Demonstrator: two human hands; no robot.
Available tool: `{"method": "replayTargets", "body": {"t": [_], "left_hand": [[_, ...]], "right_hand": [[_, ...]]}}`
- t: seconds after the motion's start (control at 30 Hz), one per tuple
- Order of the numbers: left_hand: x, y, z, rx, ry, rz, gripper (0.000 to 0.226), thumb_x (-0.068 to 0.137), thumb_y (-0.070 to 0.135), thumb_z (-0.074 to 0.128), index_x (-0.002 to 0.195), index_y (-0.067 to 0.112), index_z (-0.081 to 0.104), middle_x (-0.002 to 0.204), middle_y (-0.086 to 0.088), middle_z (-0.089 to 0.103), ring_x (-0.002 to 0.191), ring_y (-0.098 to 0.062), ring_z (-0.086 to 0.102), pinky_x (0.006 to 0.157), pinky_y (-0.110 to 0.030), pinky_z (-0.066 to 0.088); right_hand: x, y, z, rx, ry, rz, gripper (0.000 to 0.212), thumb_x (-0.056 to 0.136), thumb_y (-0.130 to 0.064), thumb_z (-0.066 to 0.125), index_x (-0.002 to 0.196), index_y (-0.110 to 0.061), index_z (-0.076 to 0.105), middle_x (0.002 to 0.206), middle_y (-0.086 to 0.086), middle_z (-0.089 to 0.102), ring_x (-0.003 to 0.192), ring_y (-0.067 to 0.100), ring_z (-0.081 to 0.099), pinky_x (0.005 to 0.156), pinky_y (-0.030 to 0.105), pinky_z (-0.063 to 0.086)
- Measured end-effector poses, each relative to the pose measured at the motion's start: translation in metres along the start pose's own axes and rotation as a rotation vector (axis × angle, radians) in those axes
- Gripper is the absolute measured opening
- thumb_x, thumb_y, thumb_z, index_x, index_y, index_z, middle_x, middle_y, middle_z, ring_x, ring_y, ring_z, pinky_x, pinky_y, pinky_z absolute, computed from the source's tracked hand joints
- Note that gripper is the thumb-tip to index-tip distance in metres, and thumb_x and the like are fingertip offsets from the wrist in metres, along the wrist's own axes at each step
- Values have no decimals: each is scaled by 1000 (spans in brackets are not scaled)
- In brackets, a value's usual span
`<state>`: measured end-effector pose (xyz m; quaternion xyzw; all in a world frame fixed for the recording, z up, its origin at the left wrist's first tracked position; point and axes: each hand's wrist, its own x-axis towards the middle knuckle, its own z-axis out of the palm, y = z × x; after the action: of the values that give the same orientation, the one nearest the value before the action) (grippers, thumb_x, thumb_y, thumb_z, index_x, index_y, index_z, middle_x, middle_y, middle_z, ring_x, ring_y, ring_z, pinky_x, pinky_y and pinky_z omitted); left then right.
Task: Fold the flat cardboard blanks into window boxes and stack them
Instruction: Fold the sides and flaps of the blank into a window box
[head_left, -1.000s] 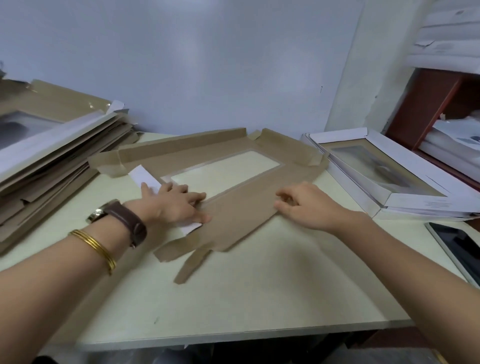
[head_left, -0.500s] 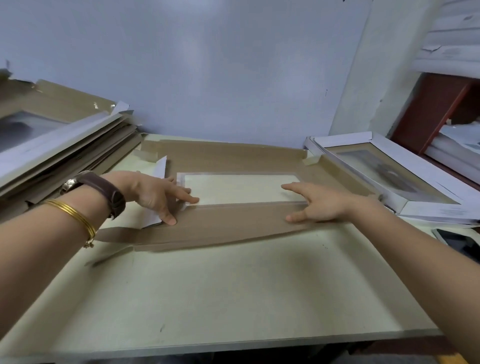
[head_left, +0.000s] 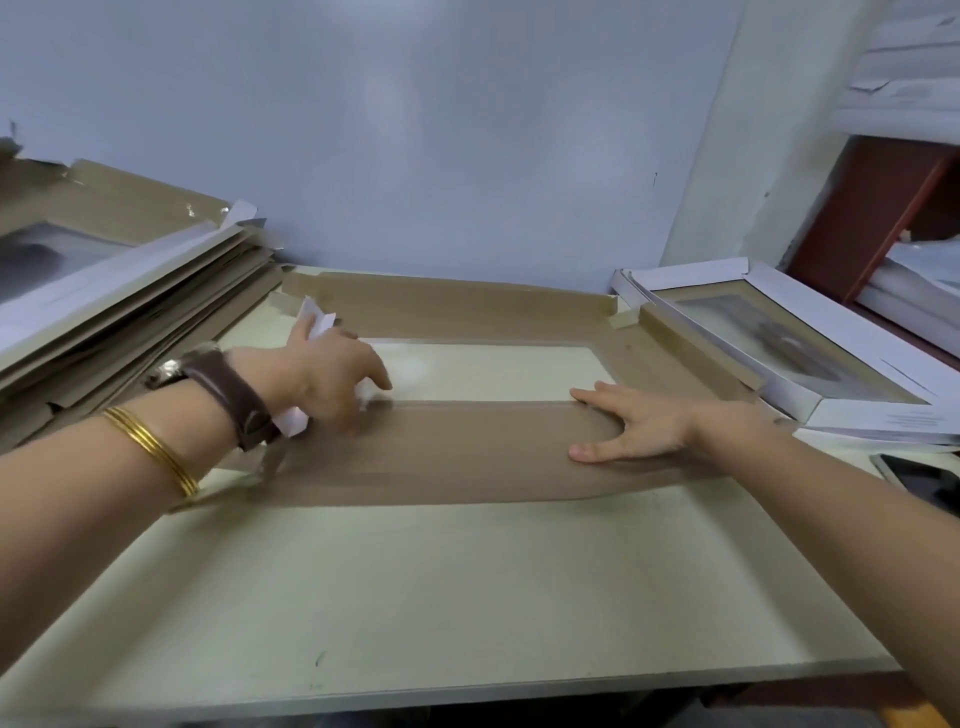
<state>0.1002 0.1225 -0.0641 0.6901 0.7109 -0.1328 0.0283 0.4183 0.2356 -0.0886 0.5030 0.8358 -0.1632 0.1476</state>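
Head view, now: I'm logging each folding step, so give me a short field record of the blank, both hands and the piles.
workpiece: cardboard blank flat on the table, window in its middle
gripping: left hand appears curled round the white end flap; blurred
pressing: right hand flat, fingers spread, on the blank's near strip
supply: flat blanks piled at the table's left
finished: folded window boxes at the table's right
stage: blank not yet a box
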Motion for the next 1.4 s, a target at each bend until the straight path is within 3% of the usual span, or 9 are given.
{"method": "replayTargets", "body": {"t": [0.23, 0.43, 0.7, 0.87, 0.97, 1.07, 1.2, 1.3, 1.4], "left_hand": [[-8, 71, 6, -174, 177, 133, 26, 93, 23, 46, 103, 13, 67, 110, -8, 67, 105, -29, 59, 85, -31, 49], [-7, 96, 20, -238, 151, 14, 47, 102, 39, 21, 119, 16, 59, 128, -11, 57, 123, -28, 47, 102, -38, 32], [10, 79, 30, -112, 17, -151, 83, 85, 76, 6, 126, 25, 58, 142, -9, 46, 136, -30, 33, 111, -64, 4], [23, 65, 40, -124, 75, -220, 105, 71, 90, 13, 148, 20, 27, 154, 2, 26, 145, -27, 12, 110, -62, -13], [28, 59, 37, -176, 54, -227, 97, 71, 90, 19, 146, 30, 29, 151, 5, 26, 143, -29, 11, 110, -64, -10], [32, 55, 35, -166, 59, -208, 84, 77, 86, 19, 144, 37, 30, 150, 10, 31, 142, -28, 14, 108, -66, -6], [39, 48, 34, -166, 65, -139, 75, 85, 79, 13, 149, 42, 19, 157, 14, 21, 148, -22, 11, 104, -69, -16], [41, 44, 34, -139, 79, -94, 66, 91, 72, 11, 150, 42, 15, 158, 14, 19, 148, -21, 9, 103, -70, -19], [38, 50, 31, -61, 176, -64, 56, 96, 62, 19, 142, 35, 37, 145, 8, 39, 145, -24, 19, 105, -67, -16]], "right_hand": [[3, -45, 19, -145, 156, 125, 98, 74, -90, 24, 153, -32, 13, 155, 9, 26, 144, 28, 16, 113, 48, 25], [5, -82, 32, -205, 260, 220, 86, 89, -74, 7, 143, -14, 36, 139, 17, 46, 136, 32, 24, 105, 50, 32], [-13, -91, 16, -266, 214, 42, 79, 96, -62, 7, 111, -10, 65, 134, 18, 52, 138, 30, 19, 106, 48, 19], [-13, -87, 12, -197, 148, -22, 52, 92, -61, 23, 63, -20, 38, 106, 15, 49, 124, 34, 30, 103, 51, 30], [-17, -81, 10, -186, 159, -96, 43, 89, -49, 40, 67, -13, 48, 88, 11, 54, 110, 30, 33, 86, 41, 33], [-23, -66, 7, -125, 151, -187, 32, 88, -49, 51, 108, -27, 64, 112, 1, 60, 115, 24, 30, 86, 37, 29], [-27, -43, 9, -107, 131, -127, 75, 84, -64, 56, 148, -35, 30, 157, -1, 22, 144, 26, 13, 118, 43, 17], [-28, -26, 16, -15, 66, -89, 83, 82, -71, 52, 151, -41, 17, 163, -1, 3, 149, 15, 2, 120, 33, 6], [-24, -23, 25, -4, 91, -64, 82, 81, -78, 41, 150, -48, 11, 163, -1, 3, 149, 15, 2, 121, 38, 7]]}}
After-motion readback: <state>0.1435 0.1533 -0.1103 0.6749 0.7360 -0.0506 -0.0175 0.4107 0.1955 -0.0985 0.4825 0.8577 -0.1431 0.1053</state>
